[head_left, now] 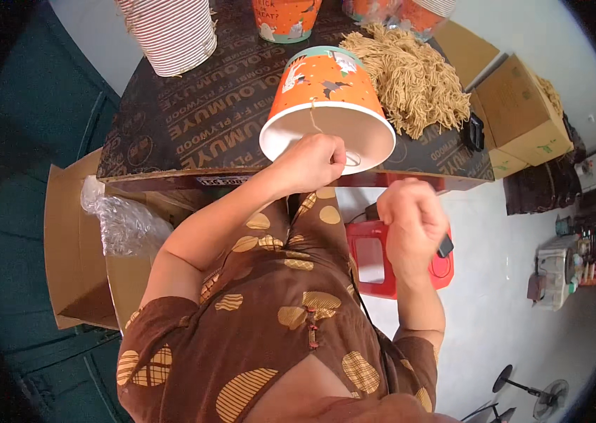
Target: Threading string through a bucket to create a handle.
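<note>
An orange paper bucket (pixel 333 88) with printed figures and a white inside lies tipped at the table's near edge, its mouth toward me. A thin tan cord (pixel 314 118) runs over its rim from a spot near the edge. My left hand (pixel 315 162) is in front of the bucket's mouth, fingers curled closed where the cord ends from sight. To the right, below the table edge, my right hand (pixel 414 218) is held apart from the bucket in a closed fist. Whatever it may hold is hidden.
A heap of tan cords (pixel 414 81) lies right of the bucket. Stacked striped paper buckets (pixel 171 35) and another orange bucket (pixel 286 20) stand behind. Cardboard boxes (pixel 76 247) are on both sides. A red plastic stool (pixel 375 289) stands below the table; a black object (pixel 476 132) lies at its right edge.
</note>
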The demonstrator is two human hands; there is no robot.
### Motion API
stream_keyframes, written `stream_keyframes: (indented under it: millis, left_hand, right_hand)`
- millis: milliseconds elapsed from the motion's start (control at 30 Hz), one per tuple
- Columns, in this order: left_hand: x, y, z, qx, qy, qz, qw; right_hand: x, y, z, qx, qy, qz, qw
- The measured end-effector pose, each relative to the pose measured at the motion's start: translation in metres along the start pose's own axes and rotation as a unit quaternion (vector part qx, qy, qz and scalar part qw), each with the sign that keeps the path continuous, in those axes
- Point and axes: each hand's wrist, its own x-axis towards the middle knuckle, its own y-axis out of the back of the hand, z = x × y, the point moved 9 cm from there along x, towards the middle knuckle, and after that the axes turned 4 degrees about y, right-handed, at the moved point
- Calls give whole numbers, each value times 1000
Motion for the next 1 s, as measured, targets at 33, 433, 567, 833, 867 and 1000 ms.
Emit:
stream_keyframes:
  millis: [33, 433, 567, 833, 867, 1000]
  left_hand:
    - [0, 0, 0, -1, -2, 3, 1000]
    - [-1, -2, 5, 14, -55, 21, 998]
    - [0, -6, 1, 6, -59, 16, 998]
    - [3, -4, -6, -68, -5, -19, 997]
    - [4, -7, -10, -96, 19, -40, 994]
    - [8, -11, -18, -149, 56, -83, 984]
  right_hand:
    - [-5, 3, 21, -34, -70, 13, 997]
    - [2, -21, 63, -528, 83, -50, 844]
    - [4, -17, 60, -467, 86, 2, 880]
    - [3, -3, 61, -395, 6, 48, 918]
    - [2, -2, 60, -400, 8, 52, 915]
    - [3, 0, 58, -388, -4, 61, 920]
